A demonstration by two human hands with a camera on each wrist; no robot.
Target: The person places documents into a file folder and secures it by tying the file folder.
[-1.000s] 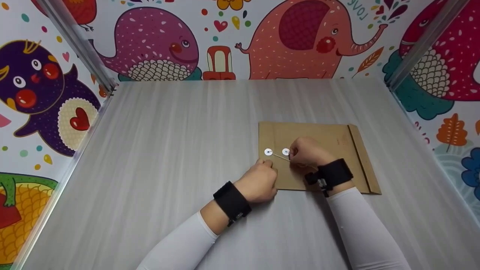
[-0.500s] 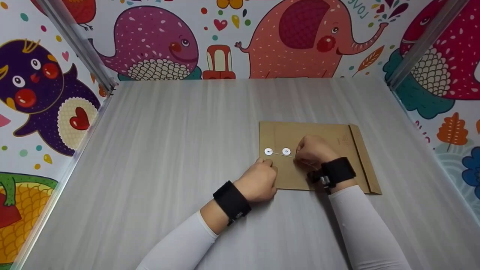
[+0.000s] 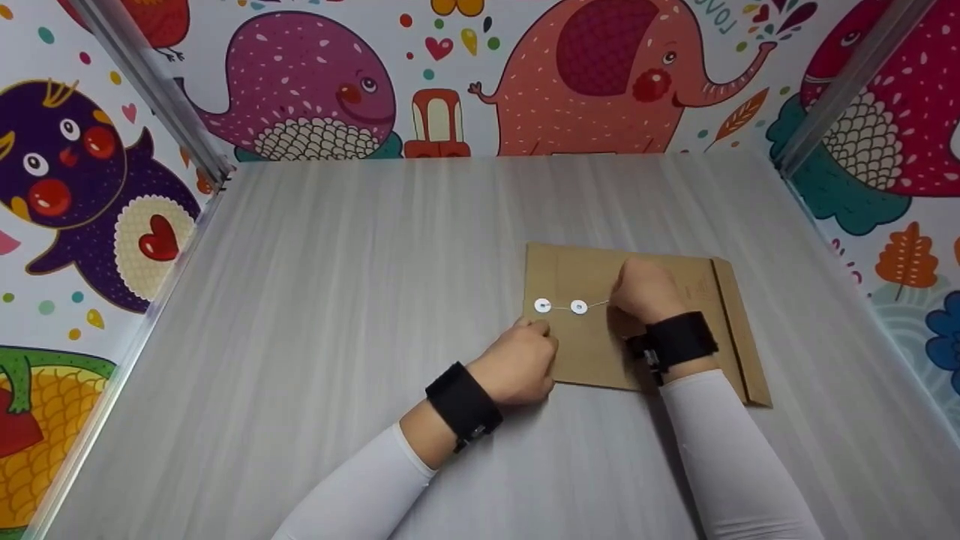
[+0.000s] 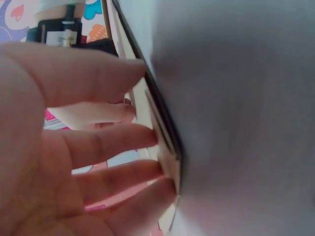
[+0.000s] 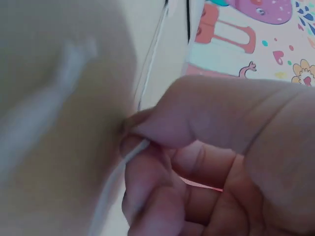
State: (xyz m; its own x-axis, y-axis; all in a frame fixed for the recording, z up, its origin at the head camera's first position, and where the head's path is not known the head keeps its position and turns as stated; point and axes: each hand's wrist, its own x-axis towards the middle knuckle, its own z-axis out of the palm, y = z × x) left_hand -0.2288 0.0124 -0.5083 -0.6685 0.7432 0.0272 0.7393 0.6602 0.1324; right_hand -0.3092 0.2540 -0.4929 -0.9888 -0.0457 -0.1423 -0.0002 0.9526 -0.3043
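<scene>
A brown kraft envelope (image 3: 592,352) lies flat on the table. On it are a left white button (image 3: 542,305) and a right white button (image 3: 579,307). A thin string (image 3: 598,304) runs from the left button past the lower edge of the right one to my right hand (image 3: 646,291). That hand pinches the string (image 5: 110,184) between thumb and curled forefinger, and a loose tail hangs below. My left hand (image 3: 521,364) rests at the envelope's near left edge. In the left wrist view its fingers (image 4: 123,142) reach loosely extended onto the envelope, with the thumb at its edge.
The pale wood-grain table (image 3: 360,300) spreads around the envelope. Walls with cartoon animals (image 3: 315,90) enclose its back and sides, joined by metal corner rails (image 3: 157,90). A dark band (image 3: 729,330) crosses the envelope's right end.
My right hand has moved right and farther away, drawing the string past the right button. The envelope has shifted slightly right and turned a little clockwise. My left hand has stayed nearly still.
</scene>
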